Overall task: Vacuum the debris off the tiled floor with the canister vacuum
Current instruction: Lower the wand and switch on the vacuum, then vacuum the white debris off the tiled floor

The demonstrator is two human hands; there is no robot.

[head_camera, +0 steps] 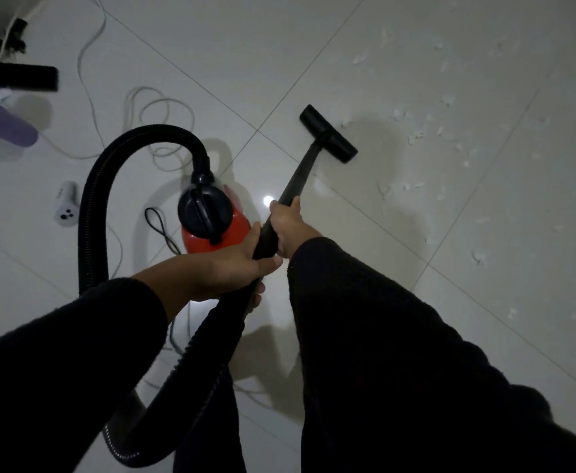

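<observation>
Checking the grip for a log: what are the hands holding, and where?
Both grip the vacuum wand: right hand mid-shaft, left hand lower, where it joins the hose.

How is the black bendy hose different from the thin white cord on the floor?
The hose is thick, black and ribbed; the cord is thin, pale and smooth. The hose arches up off the floor from the red vacuum toward the left hand; the cord lies flat on the tiles in loose loops. Both are long, bendy and curved, and both sit left of the nozzle.
</observation>
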